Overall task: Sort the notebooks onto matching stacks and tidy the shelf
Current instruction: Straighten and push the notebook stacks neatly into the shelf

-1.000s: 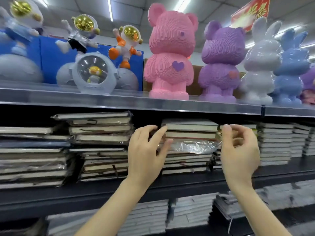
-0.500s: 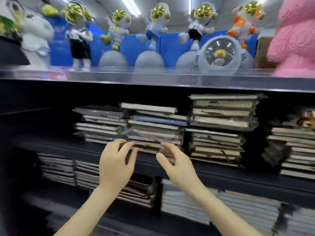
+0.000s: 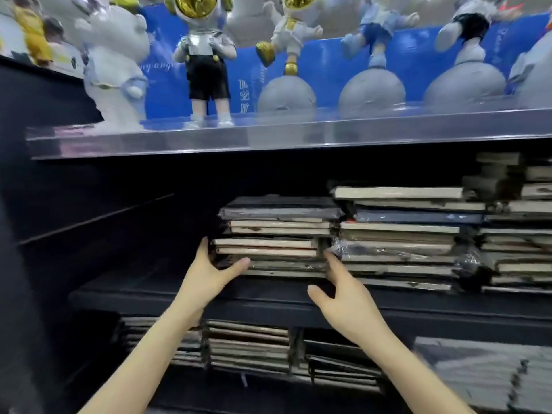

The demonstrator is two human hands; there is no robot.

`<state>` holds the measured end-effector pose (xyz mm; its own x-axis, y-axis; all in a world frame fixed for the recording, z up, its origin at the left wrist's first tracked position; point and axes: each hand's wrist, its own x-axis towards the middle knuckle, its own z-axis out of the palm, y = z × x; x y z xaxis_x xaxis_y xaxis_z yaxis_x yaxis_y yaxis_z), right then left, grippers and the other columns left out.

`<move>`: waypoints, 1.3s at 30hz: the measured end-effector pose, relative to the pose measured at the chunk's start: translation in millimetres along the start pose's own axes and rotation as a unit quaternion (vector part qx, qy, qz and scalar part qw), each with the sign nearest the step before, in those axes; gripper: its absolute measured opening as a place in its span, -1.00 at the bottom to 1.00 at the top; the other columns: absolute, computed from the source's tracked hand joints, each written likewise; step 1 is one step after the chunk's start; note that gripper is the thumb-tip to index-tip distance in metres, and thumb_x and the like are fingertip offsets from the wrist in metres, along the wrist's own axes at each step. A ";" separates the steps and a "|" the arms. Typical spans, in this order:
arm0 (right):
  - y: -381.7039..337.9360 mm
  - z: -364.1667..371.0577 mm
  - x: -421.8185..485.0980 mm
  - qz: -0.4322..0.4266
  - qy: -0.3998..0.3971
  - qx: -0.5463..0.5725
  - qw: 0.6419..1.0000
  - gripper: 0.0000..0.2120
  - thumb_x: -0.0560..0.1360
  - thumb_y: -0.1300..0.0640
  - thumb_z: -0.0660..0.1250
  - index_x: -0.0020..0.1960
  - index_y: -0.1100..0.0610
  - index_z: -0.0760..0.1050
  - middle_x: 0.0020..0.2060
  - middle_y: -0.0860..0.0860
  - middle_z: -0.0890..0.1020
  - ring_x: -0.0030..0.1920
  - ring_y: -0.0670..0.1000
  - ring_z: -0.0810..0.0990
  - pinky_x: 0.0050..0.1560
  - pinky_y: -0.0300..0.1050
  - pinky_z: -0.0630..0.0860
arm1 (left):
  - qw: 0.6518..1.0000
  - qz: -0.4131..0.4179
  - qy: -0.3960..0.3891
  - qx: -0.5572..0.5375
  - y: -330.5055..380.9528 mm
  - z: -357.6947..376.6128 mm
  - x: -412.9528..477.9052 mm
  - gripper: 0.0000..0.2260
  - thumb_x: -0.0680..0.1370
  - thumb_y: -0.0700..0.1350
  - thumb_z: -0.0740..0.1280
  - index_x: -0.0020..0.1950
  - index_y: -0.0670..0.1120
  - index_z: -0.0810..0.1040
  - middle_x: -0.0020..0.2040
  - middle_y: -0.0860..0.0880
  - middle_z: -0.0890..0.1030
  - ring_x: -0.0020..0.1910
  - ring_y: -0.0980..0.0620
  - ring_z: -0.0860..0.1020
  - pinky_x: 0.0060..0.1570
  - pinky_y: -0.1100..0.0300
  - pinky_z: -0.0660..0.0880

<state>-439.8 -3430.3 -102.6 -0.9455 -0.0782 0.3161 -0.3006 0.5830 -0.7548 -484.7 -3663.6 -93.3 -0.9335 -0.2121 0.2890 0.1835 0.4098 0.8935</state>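
Two hands meet the job low in the centre of the frame: your left hand point(image 3: 209, 273) cups the lower left corner of the leftmost stack point(image 3: 277, 234), fingers wrapped round its end and thumb laid along the front edges. Your right hand point(image 3: 348, 300) is unclenched and holds nothing, its forefinger poking up into the narrow gap between that pile and the neighbouring stack point(image 3: 400, 231). Both piles of notebooks sit on the dark middle shelf point(image 3: 143, 295), above more piles on the shelf below. Trouble starts at your left grip, I think. You have only the bottom few books, and the pile is ragged (two pale ones jut left, the dark top one sits further right). A tug or squeeze from there could shear it and send the upper notebooks sliding off. Next, your right forefinger lies against the crinkled plastic wrap point(image 3: 339, 249) of a book in the neighbouring stack; catch it and you may drag that book out. That taller stack is itself stepped and uneven, so it could slump into the gap once its support shifts. Farthest back, in the upper half of the frame, astronaut figurines point(image 3: 206, 55) stand on the clear top shelf point(image 3: 179, 138); a hard knock might rock them.
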 end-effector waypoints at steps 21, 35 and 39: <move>-35.6 25.7 14.8 0.077 0.002 -0.001 0.997 -0.30 0.54 0.24 0.26 0.56 0.00 0.01 0.48 0.02 0.28 0.14 -0.01 0.56 -0.08 -0.34 0.43 | 0.986 0.008 -0.022 -0.168 -20.8 0.9 58.7 -0.25 0.18 0.00 0.64 0.28 -0.09 0.41 0.06 -0.04 0.63 0.03 -0.01 0.61 0.05 0.00 0.57; -36.3 18.8 18.0 0.086 0.064 -0.034 0.994 -0.35 0.55 -0.19 0.19 0.54 -0.03 0.06 0.41 -0.09 0.38 0.40 0.00 0.35 0.18 -0.23 0.31 | 0.961 -0.003 -0.149 -0.232 -35.3 -5.8 72.3 -0.17 0.12 -0.05 0.60 0.36 -0.04 0.38 0.13 0.01 0.64 0.15 0.02 0.58 0.07 0.05 0.51; -47.2 19.0 23.0 0.133 0.070 -0.013 0.989 -0.30 0.46 -0.37 0.16 0.51 -0.15 0.09 0.40 -0.13 0.39 0.41 0.04 0.34 0.18 -0.11 0.31 | 0.968 0.020 -0.134 -0.211 -37.7 -5.6 66.4 -0.09 0.07 0.01 0.68 0.35 -0.05 0.38 0.15 -0.02 0.63 0.16 0.01 0.58 0.19 -0.04 0.50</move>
<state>-449.7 -3474.9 -70.6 -0.9633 0.1930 0.1864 -0.0382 0.5890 -0.8072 -551.9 -3698.1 -105.8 -0.9589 0.0571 0.2779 0.2784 0.0012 0.9605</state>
